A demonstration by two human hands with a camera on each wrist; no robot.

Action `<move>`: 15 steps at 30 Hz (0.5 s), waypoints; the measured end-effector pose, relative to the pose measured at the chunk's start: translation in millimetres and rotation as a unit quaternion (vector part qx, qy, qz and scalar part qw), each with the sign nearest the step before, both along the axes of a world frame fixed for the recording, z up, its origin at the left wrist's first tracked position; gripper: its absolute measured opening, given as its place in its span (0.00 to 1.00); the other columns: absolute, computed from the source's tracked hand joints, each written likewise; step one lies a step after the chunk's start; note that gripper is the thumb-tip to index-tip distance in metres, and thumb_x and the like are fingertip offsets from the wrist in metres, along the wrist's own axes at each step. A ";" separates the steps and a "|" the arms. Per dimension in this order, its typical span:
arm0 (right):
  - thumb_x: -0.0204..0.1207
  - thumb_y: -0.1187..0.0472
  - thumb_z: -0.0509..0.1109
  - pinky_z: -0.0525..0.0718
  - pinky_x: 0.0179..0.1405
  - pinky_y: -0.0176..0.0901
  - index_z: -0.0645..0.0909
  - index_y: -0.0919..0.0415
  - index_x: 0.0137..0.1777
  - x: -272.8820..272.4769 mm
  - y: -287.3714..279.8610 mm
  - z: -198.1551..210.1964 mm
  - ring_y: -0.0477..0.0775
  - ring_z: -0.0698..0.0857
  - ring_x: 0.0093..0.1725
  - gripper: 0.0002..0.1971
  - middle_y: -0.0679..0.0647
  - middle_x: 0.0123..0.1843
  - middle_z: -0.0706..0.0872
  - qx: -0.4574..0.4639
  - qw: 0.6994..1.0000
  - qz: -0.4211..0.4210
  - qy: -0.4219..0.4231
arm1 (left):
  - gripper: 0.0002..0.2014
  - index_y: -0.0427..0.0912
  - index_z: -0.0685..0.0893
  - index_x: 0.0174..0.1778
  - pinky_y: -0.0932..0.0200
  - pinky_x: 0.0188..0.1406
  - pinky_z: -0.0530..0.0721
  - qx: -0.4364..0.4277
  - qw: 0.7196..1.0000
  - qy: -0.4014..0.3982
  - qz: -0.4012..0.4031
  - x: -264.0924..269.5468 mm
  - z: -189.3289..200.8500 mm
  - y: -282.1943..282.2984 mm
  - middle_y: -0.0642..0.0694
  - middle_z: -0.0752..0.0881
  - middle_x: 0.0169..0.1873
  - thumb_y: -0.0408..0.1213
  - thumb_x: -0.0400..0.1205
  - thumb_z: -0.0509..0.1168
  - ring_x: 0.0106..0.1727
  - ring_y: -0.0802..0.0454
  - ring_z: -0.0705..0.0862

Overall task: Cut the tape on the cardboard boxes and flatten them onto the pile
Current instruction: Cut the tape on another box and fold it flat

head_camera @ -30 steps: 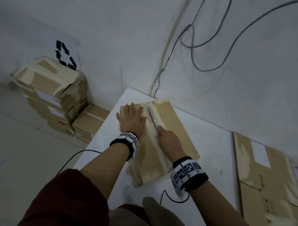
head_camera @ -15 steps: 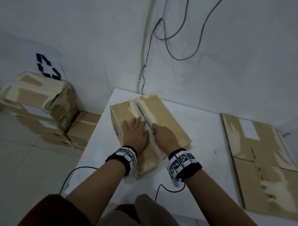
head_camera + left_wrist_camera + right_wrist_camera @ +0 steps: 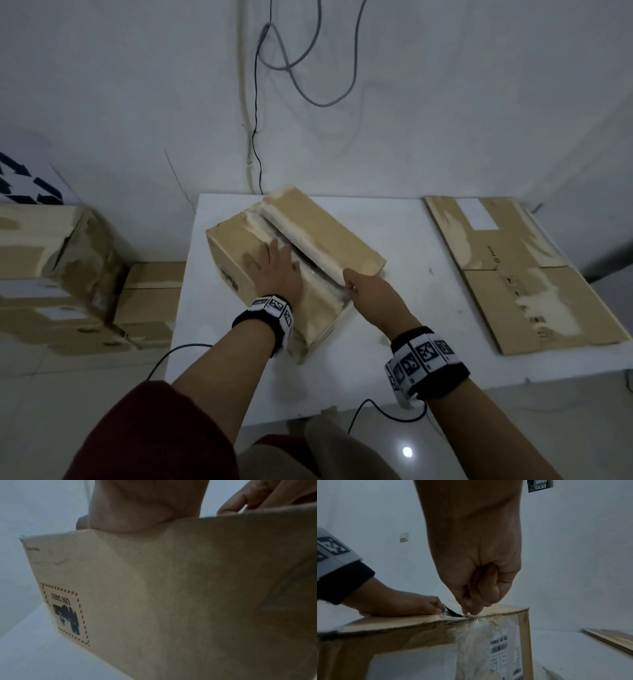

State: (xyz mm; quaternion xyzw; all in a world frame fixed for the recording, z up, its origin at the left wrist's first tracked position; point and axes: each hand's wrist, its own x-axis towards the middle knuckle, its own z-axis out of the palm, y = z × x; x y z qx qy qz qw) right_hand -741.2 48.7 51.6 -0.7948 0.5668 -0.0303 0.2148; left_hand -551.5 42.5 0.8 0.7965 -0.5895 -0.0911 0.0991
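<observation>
Box [image 3: 329, 233] under flat left hand [image 3: 277, 270]; right hand [image 3: 373, 291] fingers pinched at near-end seam.

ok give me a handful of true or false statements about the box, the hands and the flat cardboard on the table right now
1. The left hand lies flat on top of the cardboard box. True.
2. The right hand rests open on the flattened cardboard. False: its fingers are curled at the box's near top edge, by the seam.
3. The top seam of the box gapes open. True.
4. The box stands on the floor. False: it sits on the white table.
5. The flattened cardboard lies right of the box. True.
</observation>
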 end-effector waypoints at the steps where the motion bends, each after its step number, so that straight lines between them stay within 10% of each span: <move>1: 0.77 0.73 0.57 0.64 0.30 0.47 0.65 0.59 0.43 -0.7 0.3 -1.3 0.53 0.65 0.29 0.08 0.52 0.28 0.68 -0.010 1.000 -0.001 0.008 | 0.20 0.45 0.70 0.74 0.28 0.75 0.50 -0.036 0.999 0.004 -0.008 1.1 -0.3 0.1 0.42 0.67 0.78 0.45 0.87 0.53 0.79 0.40 0.64; 7: 0.80 0.70 0.58 0.68 0.30 0.48 0.65 0.58 0.43 -0.7 0.6 -9.5 0.56 0.70 0.29 0.08 0.51 0.27 0.68 -0.024 1.000 -0.013 -0.005 | 0.20 0.41 0.82 0.43 0.49 0.50 0.75 -0.162 0.941 0.100 -0.279 -8.3 1.0 3.4 0.46 0.83 0.42 0.51 0.80 0.52 0.44 0.45 0.81; 15: 0.84 0.65 0.59 0.68 0.29 0.48 0.67 0.57 0.47 -5.6 6.0 -10.7 0.53 0.69 0.27 0.05 0.51 0.27 0.70 -0.019 0.998 -0.028 -0.044 | 0.25 0.41 0.86 0.47 0.54 0.40 0.78 -0.172 0.910 0.120 -0.358 -4.8 -2.8 2.5 0.48 0.84 0.40 0.61 0.79 0.58 0.40 0.49 0.81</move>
